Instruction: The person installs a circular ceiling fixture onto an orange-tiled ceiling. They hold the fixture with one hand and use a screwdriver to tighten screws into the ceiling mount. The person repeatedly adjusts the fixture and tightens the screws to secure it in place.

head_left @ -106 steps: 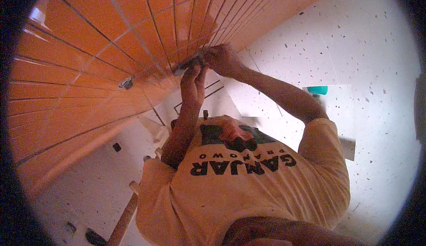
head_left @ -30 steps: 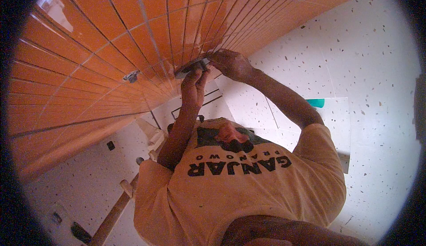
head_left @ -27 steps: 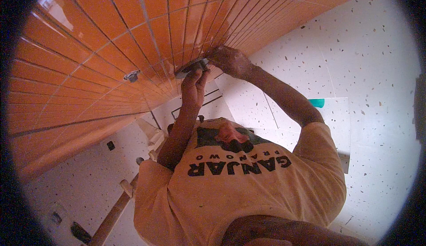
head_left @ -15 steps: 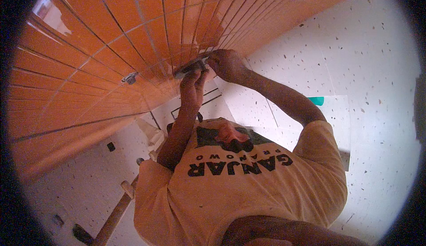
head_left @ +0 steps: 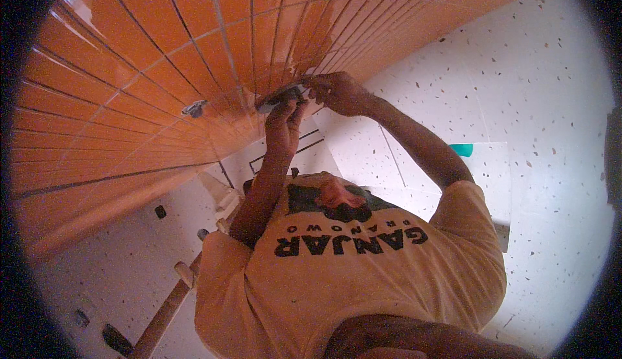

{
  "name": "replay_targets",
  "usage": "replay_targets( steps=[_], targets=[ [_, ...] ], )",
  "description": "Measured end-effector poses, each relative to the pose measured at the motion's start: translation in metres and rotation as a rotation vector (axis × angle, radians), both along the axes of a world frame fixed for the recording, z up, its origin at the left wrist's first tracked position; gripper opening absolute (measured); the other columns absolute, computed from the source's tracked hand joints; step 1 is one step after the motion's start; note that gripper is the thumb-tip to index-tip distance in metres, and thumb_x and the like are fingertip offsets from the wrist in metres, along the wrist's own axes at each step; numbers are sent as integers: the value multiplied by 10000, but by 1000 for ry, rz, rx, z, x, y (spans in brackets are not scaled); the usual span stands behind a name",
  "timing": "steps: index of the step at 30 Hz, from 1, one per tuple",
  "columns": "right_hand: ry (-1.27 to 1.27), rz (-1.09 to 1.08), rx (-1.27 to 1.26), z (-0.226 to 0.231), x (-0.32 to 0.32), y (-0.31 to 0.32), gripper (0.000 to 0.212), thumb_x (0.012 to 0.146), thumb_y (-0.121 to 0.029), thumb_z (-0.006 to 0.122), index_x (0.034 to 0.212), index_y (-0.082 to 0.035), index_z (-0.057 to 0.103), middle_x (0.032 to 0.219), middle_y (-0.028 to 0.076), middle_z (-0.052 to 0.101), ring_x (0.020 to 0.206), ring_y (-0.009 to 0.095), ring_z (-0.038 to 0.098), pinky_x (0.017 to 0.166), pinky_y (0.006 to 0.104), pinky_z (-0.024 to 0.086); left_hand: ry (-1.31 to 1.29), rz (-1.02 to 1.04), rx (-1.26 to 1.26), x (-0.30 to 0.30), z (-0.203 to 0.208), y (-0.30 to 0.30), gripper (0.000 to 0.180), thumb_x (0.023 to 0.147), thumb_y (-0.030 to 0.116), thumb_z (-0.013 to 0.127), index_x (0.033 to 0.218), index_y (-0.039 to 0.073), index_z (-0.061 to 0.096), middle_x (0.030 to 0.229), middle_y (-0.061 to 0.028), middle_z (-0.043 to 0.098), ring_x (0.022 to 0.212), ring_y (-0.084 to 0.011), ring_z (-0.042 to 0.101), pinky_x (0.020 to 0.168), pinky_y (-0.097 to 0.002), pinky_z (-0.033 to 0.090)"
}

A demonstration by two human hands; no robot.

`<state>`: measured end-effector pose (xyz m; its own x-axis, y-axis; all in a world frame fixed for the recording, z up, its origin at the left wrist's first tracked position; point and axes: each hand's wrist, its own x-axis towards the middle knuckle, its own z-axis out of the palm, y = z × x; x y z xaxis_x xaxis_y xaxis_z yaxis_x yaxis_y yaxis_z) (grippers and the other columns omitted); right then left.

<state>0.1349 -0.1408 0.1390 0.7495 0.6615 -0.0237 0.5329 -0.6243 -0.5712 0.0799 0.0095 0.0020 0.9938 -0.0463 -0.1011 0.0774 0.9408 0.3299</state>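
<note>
Close against an orange wall (head_left: 194, 67) with dark lines, both of my hands meet at a small flat, dark grey piece (head_left: 275, 98), whose kind I cannot make out. My left hand (head_left: 283, 126) pinches it from below with raised fingers. From the right comes my right hand (head_left: 343, 93), its fingers bent and pressed together at the piece's right end; what lies between them is too small and dim to name. Left of my hands, a small grey metallic fitting (head_left: 194, 108) sits on the wall.
A white speckled surface (head_left: 453, 80) spreads to the right, with a green object (head_left: 461, 150) on it. At lower left are a wooden pole (head_left: 162, 313), a black spot-like object (head_left: 161, 212) and a dark oblong object (head_left: 117, 339). Dark rectangular outlines (head_left: 288, 151) show beyond my left forearm.
My right hand has shifted slightly right, its fingers a little lower at the grey piece. My left hand stays pinched on it. The view of the wall has turned slightly.
</note>
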Motion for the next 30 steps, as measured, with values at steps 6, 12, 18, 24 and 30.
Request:
replay_targets(
  steps=[6, 12, 18, 24, 30],
  targets=[
    [62, 175, -62, -1, 16, -9, 314, 952, -158, 505, 1253, -80, 548, 923, 127, 671, 828, 228, 679, 766, 352, 563, -10, -23, -33, 1, 4, 0, 318, 863, 25, 605, 1153, -57, 506, 1151, -140, 565, 1104, -262, 557, 1026, -381, 459],
    [20, 221, -105, 10, 17, -8, 302, 951, -216, 517, 1209, -70, 575, 968, 147, 679, 900, 286, 667, 824, 389, 539, -18, -15, -56, 1, 6, 1, 310, 858, 12, 605, 1142, -64, 507, 1129, -143, 575, 1096, -273, 565, 1027, -385, 459],
    [-198, 359, -234, -7, 33, -16, 269, 942, -193, 514, 1176, -78, 580, 1107, 166, 642, 943, 344, 643, 815, 417, 543, -32, -18, -49, 0, 9, -1, 325, 851, 10, 612, 1149, -68, 506, 1139, -158, 585, 1101, -293, 571, 1036, -390, 449],
    [-288, 430, -236, 0, 31, -15, 241, 921, -227, 524, 1103, -87, 599, 1110, 157, 634, 938, 329, 641, 792, 410, 549, -41, -26, 12, -4, 20, 1, 355, 856, 61, 619, 1167, -65, 504, 1161, -157, 575, 1133, -286, 552, 1060, -392, 419],
    [-393, 498, -166, 1, 31, 1, 165, 925, -224, 521, 980, -92, 602, 1090, 112, 638, 922, 317, 640, 821, 410, 532, -6, -15, 58, -3, 9, 1, 329, 865, 64, 603, 1153, -66, 516, 1159, -156, 570, 1122, -265, 551, 1050, -390, 424]
  ],
)
